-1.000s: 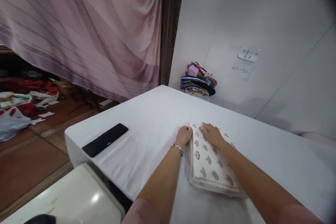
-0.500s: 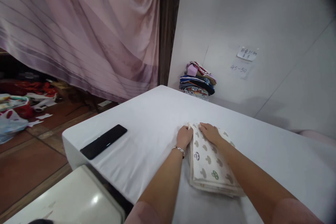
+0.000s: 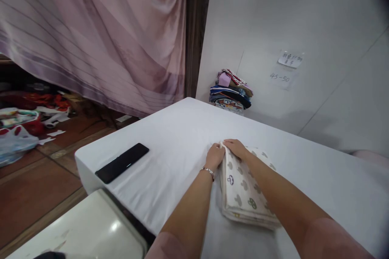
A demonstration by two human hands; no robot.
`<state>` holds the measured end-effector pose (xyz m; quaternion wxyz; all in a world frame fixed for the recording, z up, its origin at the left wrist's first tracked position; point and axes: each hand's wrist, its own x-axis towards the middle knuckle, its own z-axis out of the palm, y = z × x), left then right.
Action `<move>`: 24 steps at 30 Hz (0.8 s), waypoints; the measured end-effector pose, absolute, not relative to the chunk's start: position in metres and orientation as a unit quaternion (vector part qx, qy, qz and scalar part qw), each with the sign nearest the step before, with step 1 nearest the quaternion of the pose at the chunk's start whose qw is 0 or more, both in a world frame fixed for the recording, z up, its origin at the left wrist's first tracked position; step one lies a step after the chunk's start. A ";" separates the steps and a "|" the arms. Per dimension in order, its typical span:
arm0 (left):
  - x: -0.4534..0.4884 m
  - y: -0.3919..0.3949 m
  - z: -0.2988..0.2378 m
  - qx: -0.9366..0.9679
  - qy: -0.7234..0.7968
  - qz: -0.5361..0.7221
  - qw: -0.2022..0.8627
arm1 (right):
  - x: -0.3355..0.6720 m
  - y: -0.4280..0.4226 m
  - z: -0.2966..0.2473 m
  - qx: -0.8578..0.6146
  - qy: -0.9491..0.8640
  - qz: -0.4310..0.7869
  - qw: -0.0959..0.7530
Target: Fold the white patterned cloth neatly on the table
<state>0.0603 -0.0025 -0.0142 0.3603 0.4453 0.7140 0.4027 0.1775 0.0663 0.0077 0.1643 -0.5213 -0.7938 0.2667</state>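
A folded cream cloth [image 3: 243, 192] printed with grey mushroom shapes lies on the white table [image 3: 170, 141]. My left hand [image 3: 215, 156], with a thin bracelet at the wrist, presses its curled fingers against the cloth's far left edge. My right hand [image 3: 236, 148] rests on top of the cloth at its far left corner, fingers bent down over the edge and touching the left hand's fingertips.
A black phone [image 3: 122, 162] lies near the table's left edge. A stack of folded colourful clothes [image 3: 230, 94] sits at the far corner against the white wall. A pink curtain [image 3: 100, 36] hangs at left; bags litter the floor [image 3: 18, 125]. A white glossy surface [image 3: 88, 230] is below left.
My right hand slid left along the cloth's top to its far left corner, meeting the left hand. The left hand stayed at the edge.
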 end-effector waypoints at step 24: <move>0.064 -0.006 -0.018 0.469 0.753 0.366 0.281 | 0.180 0.047 0.005 -0.531 -0.825 0.143 0.132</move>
